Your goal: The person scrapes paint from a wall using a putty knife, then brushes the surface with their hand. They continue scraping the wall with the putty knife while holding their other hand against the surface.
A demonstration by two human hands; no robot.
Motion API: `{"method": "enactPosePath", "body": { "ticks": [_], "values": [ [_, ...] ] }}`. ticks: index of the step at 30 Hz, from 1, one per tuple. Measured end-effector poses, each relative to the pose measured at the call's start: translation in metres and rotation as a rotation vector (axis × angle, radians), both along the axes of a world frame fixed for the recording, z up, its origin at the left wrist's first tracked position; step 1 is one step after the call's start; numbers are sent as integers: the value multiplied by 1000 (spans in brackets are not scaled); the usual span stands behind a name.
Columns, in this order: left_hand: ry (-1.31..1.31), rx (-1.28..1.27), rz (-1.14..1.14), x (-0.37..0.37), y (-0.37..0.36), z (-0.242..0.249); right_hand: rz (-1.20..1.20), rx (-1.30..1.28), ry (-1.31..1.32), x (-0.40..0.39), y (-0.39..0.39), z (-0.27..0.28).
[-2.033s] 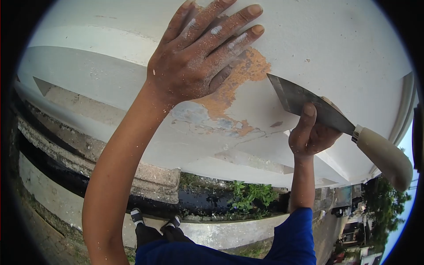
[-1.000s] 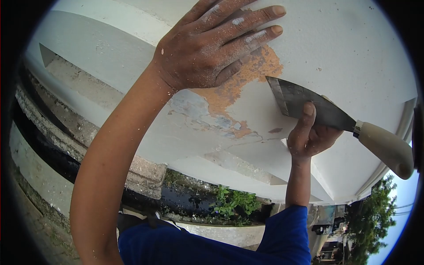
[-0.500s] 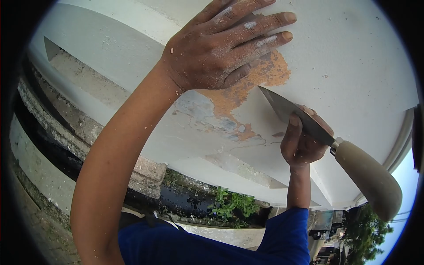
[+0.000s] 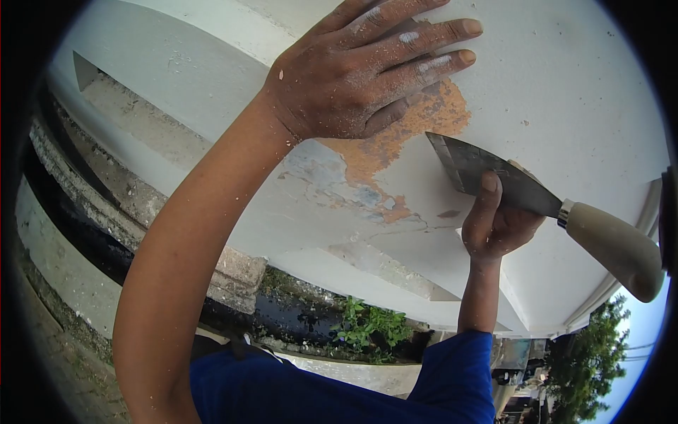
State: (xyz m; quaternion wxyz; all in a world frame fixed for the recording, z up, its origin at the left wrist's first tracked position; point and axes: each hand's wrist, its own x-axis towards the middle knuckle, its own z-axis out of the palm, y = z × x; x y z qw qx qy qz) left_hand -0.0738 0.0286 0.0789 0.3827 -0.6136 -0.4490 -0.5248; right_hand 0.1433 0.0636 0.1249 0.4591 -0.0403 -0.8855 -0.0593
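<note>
Mid-scrape: left hand [image 4: 353,81] flat, fingers spread on the white wall [image 4: 565,85]; right hand [image 4: 498,222] grips the scraper [image 4: 494,177] beside the orange patch [image 4: 417,127]. Probably needs the blade pushed under the paint edge.

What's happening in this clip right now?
A person in a blue sleeve is working on a white painted wall. The left hand lies flat on it, partly covering an orange-brown patch of bare surface where paint is gone. The right hand holds a scraper by its metal blade, the pale handle sticking out to the right, with the blade's edge close beside the patch. Cracked, flaking paint runs below it.
</note>
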Motion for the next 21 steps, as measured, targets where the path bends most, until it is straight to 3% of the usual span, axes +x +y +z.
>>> {"method": "enactPosePath", "body": {
  "ticks": [3,6,8,10,12,13,15,17,20,21],
  "values": [
    [-12,48,-68,0,4,0,148,140,-94,0,1,12],
    [-50,71,-98,2,5,-1,-137,133,-214,5,-5,4],
    [-55,115,-139,3,11,-2,78,183,-173,-1,-1,5],
    [-53,115,-137,1,9,-2,-3,-57,77,2,-3,5],
    [-37,78,-106,1,6,-1,11,108,-92,-4,-3,6],
    [-29,53,-94,1,4,0,127,128,-271,-4,-5,14],
    [-15,4,-63,-1,1,0,37,-31,-17,1,-6,13],
    [-39,50,-92,1,3,-3,-57,-42,-103,0,-8,6],
    [-7,123,-91,-2,11,-1,97,160,-132,0,-2,6],
    [6,141,-83,-3,10,-2,52,-84,13,2,-4,6]
  ]
}}
